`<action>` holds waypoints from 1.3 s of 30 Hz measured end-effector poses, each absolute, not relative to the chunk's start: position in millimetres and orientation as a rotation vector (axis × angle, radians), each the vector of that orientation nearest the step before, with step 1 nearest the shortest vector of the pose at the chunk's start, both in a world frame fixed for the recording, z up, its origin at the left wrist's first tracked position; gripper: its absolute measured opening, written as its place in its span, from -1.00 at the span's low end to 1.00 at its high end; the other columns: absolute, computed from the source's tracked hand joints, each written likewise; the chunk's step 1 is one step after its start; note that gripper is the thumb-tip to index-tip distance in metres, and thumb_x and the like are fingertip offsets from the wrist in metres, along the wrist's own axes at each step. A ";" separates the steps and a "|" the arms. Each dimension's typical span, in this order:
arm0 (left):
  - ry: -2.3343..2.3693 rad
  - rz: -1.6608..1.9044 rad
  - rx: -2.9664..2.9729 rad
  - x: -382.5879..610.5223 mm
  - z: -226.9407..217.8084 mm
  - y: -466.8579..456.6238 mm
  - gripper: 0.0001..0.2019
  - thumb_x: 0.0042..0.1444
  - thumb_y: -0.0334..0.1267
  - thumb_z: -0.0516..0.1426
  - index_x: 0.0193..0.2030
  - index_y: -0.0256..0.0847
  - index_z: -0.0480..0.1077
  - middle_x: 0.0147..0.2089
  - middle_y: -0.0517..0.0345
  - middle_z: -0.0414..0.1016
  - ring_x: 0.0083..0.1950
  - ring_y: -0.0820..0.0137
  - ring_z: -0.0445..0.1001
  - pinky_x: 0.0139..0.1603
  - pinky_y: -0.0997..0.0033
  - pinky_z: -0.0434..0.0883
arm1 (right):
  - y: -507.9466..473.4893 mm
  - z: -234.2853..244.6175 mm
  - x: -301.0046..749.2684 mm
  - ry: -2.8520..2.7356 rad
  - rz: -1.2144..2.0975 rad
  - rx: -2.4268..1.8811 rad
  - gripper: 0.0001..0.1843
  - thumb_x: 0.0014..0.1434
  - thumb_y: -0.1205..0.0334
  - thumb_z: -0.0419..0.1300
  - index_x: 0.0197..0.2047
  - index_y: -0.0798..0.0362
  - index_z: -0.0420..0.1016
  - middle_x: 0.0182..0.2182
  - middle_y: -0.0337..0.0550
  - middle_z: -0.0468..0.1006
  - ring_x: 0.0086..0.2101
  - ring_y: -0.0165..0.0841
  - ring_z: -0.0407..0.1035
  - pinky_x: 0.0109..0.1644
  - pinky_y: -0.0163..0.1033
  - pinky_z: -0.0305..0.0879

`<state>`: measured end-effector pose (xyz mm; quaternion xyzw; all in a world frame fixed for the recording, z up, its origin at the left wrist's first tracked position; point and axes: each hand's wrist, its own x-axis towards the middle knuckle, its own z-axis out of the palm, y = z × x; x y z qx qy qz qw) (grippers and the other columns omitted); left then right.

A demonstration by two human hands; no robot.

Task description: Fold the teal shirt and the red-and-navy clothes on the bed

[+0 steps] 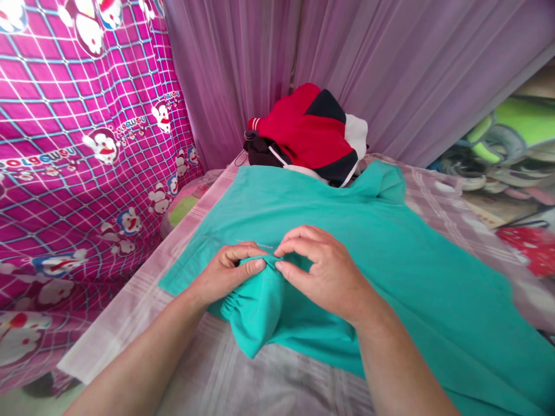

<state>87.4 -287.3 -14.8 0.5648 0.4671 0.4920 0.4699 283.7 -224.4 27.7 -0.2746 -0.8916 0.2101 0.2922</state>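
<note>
A teal garment [403,260] lies spread over a cloth-covered table, with one end bunched up near its front edge. I cannot tell exactly what kind of garment it is. Small pale lettering shows on the fabric just beyond my fingers. My left hand [229,268] pinches a raised fold of it between thumb and fingers. Close beside, my right hand [323,268] has its thumb and fingertips pressed together on the same fold. Below the hands, a loose flap with a gathered edge hangs toward me. Whatever lies inside the fold is hidden.
Red, navy and white clothing [312,127] is heaped at the table's back. Behind it hangs a purple curtain [243,69]. A pink patterned cloth [87,173] drapes on the left. Shoes [468,170] fill a rack at right. A checked cloth [225,370] covers the table.
</note>
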 end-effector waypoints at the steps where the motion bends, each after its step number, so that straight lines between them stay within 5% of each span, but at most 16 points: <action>1: 1.152 1.210 1.394 87.6 -14.7 -287.5 -0.65 0.08 0.10 0.26 -0.34 -0.17 0.62 -0.33 0.13 0.55 -0.29 0.42 0.45 -0.16 0.40 0.40 | -225.5 27.5 282.1 -2.373 0.547 -0.759 -0.87 0.08 0.39 0.28 -0.31 -0.04 0.54 -0.28 -0.21 0.58 -0.19 -0.29 0.45 -0.04 -0.14 0.33; 11: 1.160 1.196 1.465 89.6 -12.7 -286.4 -0.63 0.09 0.11 0.25 -0.29 -0.17 0.64 -0.38 0.12 0.53 -0.33 0.43 0.42 -0.22 0.41 0.38 | -227.7 19.0 271.3 -2.293 0.641 -0.905 -0.77 -0.01 0.50 0.11 -0.41 -0.03 0.48 -0.37 -0.22 0.58 -0.29 -0.31 0.45 -0.16 -0.21 0.33; 17: 1.113 1.219 1.383 87.6 -11.6 -287.4 -0.64 0.09 0.10 0.26 -0.39 -0.20 0.60 -0.33 0.10 0.54 -0.27 0.40 0.46 -0.16 0.40 0.40 | -212.9 21.0 285.0 -2.242 1.024 -0.673 -0.81 0.15 0.32 0.15 -0.20 -0.03 0.57 -0.15 -0.18 0.64 -0.09 -0.29 0.48 0.06 -0.16 0.33; 24: 1.085 1.177 1.373 86.1 -10.8 -288.7 -0.63 0.11 0.11 0.23 -0.34 -0.20 0.59 -0.30 0.11 0.54 -0.26 0.41 0.47 -0.14 0.39 0.41 | -211.4 26.3 291.1 -2.213 1.328 -0.711 -0.83 0.22 0.20 0.13 -0.34 0.03 0.51 -0.40 -0.28 0.58 -0.35 -0.40 0.42 -0.28 -0.33 0.29; 30: 1.289 1.322 1.629 84.7 -4.8 -289.8 -0.74 0.10 -0.03 0.27 -0.19 -0.14 0.58 -0.06 0.02 0.55 0.02 0.27 0.47 0.10 0.26 0.39 | -213.1 28.0 290.8 -2.202 1.289 -0.766 -0.84 0.21 0.21 0.13 -0.35 0.04 0.50 -0.43 -0.29 0.54 -0.39 -0.42 0.37 -0.35 -0.35 0.24; 39: 1.546 1.314 1.773 104.3 -1.3 -298.3 -0.82 0.08 -0.10 0.25 -0.23 -0.12 0.51 -0.20 0.09 0.58 -0.09 0.28 0.49 0.10 0.19 0.35 | -219.4 26.3 283.3 -2.264 1.072 -0.738 -0.85 0.21 0.28 0.15 -0.34 0.01 0.54 -0.36 -0.27 0.62 -0.31 -0.38 0.46 -0.19 -0.30 0.32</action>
